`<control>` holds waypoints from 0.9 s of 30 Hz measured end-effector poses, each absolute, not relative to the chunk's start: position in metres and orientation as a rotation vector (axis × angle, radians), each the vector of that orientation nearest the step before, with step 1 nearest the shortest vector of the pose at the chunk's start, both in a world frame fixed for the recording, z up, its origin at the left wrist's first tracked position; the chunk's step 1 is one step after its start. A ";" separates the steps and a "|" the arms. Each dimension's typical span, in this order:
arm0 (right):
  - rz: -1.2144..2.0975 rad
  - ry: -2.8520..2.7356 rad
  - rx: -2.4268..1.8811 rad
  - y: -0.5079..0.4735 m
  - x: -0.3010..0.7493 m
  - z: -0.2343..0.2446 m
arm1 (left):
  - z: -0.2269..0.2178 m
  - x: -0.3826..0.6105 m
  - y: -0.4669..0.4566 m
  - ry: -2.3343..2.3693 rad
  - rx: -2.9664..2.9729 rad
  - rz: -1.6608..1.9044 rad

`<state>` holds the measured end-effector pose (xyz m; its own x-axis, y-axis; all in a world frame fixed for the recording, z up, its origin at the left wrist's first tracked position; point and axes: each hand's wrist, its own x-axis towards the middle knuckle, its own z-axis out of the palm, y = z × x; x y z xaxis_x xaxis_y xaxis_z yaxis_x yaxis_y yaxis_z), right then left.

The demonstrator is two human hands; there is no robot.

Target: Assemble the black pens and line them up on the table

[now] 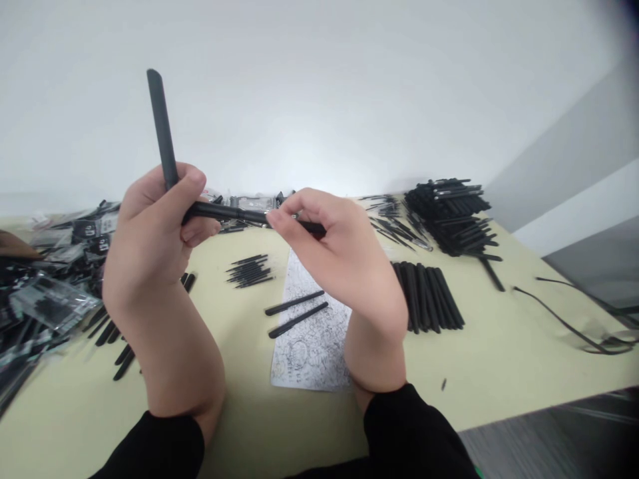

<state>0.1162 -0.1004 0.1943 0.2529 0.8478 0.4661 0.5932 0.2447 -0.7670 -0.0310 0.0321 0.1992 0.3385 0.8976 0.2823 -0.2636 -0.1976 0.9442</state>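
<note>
Black pen stretched nearly level from left hand to right hand, raised above desk. Left grip clamped on one end plus near-upright tube; right grip clamped toward other end. Below, two pens lay on scribbled paper. Judged best: pen straight, pressure even, any push or pull along its length, tube well clear.

A pair of glasses lies toward the right edge of the pale yellow table, its thin dark temples pointing left, and a small dark bit sits apart nearer the front edge. Clear plastic wrappers are heaped at the left. Behind stands a plain white wall; grey, wood-grained flooring shows at lower right.
</note>
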 end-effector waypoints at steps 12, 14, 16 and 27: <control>0.327 -1.450 -1.443 -0.103 0.116 0.195 | 0.200 -0.031 0.033 0.594 1.428 1.120; 0.315 -1.445 -1.452 -0.102 0.116 0.195 | 0.199 -0.032 0.033 0.571 1.456 1.103; 0.303 -1.448 -1.454 -0.101 0.117 0.194 | 0.199 -0.033 0.033 0.548 1.474 1.087; 0.251 -1.503 -1.440 -0.100 0.118 0.196 | 0.197 -0.036 0.034 0.490 1.505 1.057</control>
<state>0.1181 -0.1002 0.1962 0.2071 0.8430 0.4964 0.6360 0.2695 -0.7231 -0.0363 0.0336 0.1974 0.5031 0.7950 0.3388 -0.2544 -0.2384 0.9372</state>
